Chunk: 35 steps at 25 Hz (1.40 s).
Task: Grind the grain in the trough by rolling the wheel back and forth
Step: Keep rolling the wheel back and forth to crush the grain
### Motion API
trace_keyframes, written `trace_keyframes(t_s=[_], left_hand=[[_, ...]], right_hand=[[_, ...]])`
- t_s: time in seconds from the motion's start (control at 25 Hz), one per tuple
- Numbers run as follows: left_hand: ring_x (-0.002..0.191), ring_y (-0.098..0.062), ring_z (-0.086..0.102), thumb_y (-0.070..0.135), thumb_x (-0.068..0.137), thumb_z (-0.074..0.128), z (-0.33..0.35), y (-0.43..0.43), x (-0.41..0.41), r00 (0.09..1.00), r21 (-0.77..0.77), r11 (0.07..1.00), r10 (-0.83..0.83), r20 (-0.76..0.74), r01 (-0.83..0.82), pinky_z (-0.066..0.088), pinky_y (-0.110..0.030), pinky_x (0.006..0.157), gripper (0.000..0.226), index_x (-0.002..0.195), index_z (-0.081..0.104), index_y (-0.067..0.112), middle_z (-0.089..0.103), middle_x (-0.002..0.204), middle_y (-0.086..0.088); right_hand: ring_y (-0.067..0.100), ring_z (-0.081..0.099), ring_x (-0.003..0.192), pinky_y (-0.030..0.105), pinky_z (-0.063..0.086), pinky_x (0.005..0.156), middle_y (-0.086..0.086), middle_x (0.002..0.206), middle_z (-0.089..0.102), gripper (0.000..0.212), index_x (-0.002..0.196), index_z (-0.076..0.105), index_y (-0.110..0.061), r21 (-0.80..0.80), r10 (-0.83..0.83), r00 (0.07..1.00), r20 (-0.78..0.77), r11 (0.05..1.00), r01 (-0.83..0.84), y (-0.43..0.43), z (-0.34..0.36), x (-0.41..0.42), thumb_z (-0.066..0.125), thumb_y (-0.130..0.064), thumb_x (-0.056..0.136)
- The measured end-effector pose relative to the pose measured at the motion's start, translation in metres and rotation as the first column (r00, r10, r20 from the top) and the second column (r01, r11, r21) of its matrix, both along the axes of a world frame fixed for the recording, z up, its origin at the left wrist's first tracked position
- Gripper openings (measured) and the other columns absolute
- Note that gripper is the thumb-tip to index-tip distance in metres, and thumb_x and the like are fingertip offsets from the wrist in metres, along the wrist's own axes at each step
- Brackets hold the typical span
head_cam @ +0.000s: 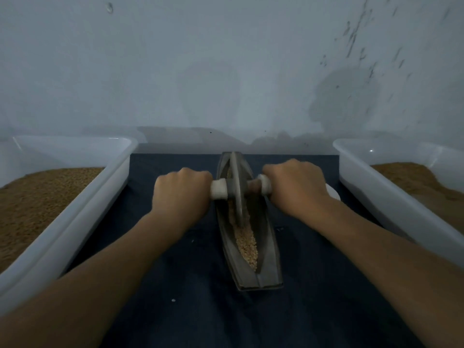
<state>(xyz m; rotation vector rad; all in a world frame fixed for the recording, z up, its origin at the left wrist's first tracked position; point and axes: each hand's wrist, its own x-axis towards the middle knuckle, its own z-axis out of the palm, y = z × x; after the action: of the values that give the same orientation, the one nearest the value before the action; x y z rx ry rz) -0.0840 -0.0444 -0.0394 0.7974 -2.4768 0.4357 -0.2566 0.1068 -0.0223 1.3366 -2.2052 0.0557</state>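
Dark cloth (pixel 175 259) underlies the trough (pixel 261 277); left hand (pixel 182 194) and right hand (pixel 295 187) clench the heavy-looking, rigid wheel (pixel 236 187) by its axle grips

Two bare forearms reach forward from the bottom corners and converge toward the middle. The left forearm (pixel 100 272) comes in from the lower left, the right forearm (pixel 376 247) from the lower right, both stretched out nearly straight. Each ends in a closed fist seen from the back, knuckles pointing away from the viewer. The left grip (pixel 182 194) is wrapped round the left end of a horizontal axle (pixel 219 189), the right grip (pixel 296 187) round its right end. Fingers curl over the top, with their tips hidden underneath. The two grips sit roughly level and apart. Wrists look straight, in line with the forearms; the thumbs cannot be made out.
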Motion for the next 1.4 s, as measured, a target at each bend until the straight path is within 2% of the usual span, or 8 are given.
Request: trace_keyframes(t_s=[0.08,0.24,0.36,0.52,0.64,0.88,1.16,1.4], left_hand=[[0.043,-0.009,0.013,0.032,0.067,0.074,-0.006,0.015,0.028,0.996,-0.100,0.991,-0.089,-0.004,0.088,0.012,-0.021,0.046,0.042,0.067,0.032,0.029,0.022,0.055,0.011],[0.046,-0.008,0.002,0.030,0.056,0.078,0.001,0.022,0.035,0.992,-0.135,0.983,-0.122,0.011,0.123,0.004,-0.018,0.050,0.055,0.067,0.025,0.028,0.022,0.052,0.010],[0.044,-0.012,0.017,0.028,0.071,0.073,0.000,0.007,0.003,0.994,-0.106,0.994,0.035,0.099,-0.024,0.014,-0.023,0.045,0.034,0.068,0.039,0.025,0.025,0.055,0.007],[0.065,-0.025,0.056,0.022,0.088,0.059,0.027,-0.015,-0.041,0.985,-0.036,0.995,0.101,0.141,-0.097,0.035,-0.033,0.054,0.008,0.092,0.066,0.022,0.054,0.075,-0.002],[0.062,-0.022,0.047,0.025,0.087,0.061,0.026,-0.003,-0.024,0.988,-0.053,0.998,0.028,0.152,-0.020,0.034,-0.033,0.054,0.005,0.087,0.057,0.022,0.044,0.071,0.003],[0.043,-0.017,0.018,0.025,0.053,0.077,0.006,0.026,0.040,0.984,-0.229,0.957,-0.178,0.026,0.179,0.004,-0.019,0.051,0.053,0.069,0.027,0.025,0.030,0.051,0.006],[0.065,-0.024,0.049,0.025,0.087,0.058,0.013,-0.025,-0.033,0.991,0.016,0.998,0.050,0.122,-0.052,0.037,-0.035,0.059,0.005,0.091,0.062,0.025,0.051,0.075,0.000],[0.049,-0.017,0.028,0.031,0.072,0.072,0.011,0.019,0.013,0.991,-0.177,0.981,-0.065,0.114,0.085,0.016,-0.028,0.046,0.031,0.074,0.041,0.027,0.027,0.059,0.007]], right_hand=[[0.013,0.028,0.048,0.023,0.007,0.048,-0.011,0.057,0.037,0.044,0.070,0.034,-0.033,-0.037,0.044,0.993,-0.112,0.998,-0.048,0.030,-0.005,0.015,0.077,-0.028,0.065],[0.000,0.011,0.045,0.017,0.000,0.048,-0.014,0.051,0.028,0.059,0.064,0.028,-0.035,-0.060,-0.006,0.994,-0.108,0.998,0.000,0.046,-0.009,0.023,0.084,-0.031,0.045],[0.011,0.037,0.046,0.022,0.012,0.046,-0.011,0.057,0.043,0.039,0.069,0.040,-0.032,-0.069,-0.023,0.998,-0.055,0.997,0.019,0.010,-0.015,-0.003,0.079,-0.030,0.066],[0.030,0.062,0.080,0.032,0.038,0.059,0.002,0.082,0.063,0.018,0.079,0.049,-0.028,-0.067,-0.070,0.979,0.189,0.994,0.084,-0.034,-0.006,-0.030,0.064,-0.030,0.087],[0.021,0.055,0.066,0.030,0.033,0.053,-0.005,0.072,0.056,0.023,0.073,0.043,-0.029,-0.064,-0.038,0.978,0.203,0.997,0.052,-0.009,-0.010,-0.016,0.062,-0.031,0.087],[0.005,0.034,0.047,0.021,0.007,0.045,-0.009,0.055,0.037,0.053,0.063,0.019,-0.035,-0.029,-0.027,0.999,-0.028,0.999,0.026,0.057,-0.014,0.026,0.072,-0.031,0.066],[0.031,0.066,0.085,0.033,0.040,0.061,0.004,0.090,0.067,0.004,0.091,0.064,-0.026,-0.004,-0.103,0.991,0.089,0.995,0.104,-0.036,0.004,-0.015,0.066,-0.028,0.087],[0.017,0.050,0.058,0.027,0.028,0.045,-0.008,0.065,0.048,0.041,0.068,0.029,-0.032,-0.052,0.020,0.993,0.115,0.999,-0.014,0.033,-0.022,0.008,0.070,-0.028,0.075]])
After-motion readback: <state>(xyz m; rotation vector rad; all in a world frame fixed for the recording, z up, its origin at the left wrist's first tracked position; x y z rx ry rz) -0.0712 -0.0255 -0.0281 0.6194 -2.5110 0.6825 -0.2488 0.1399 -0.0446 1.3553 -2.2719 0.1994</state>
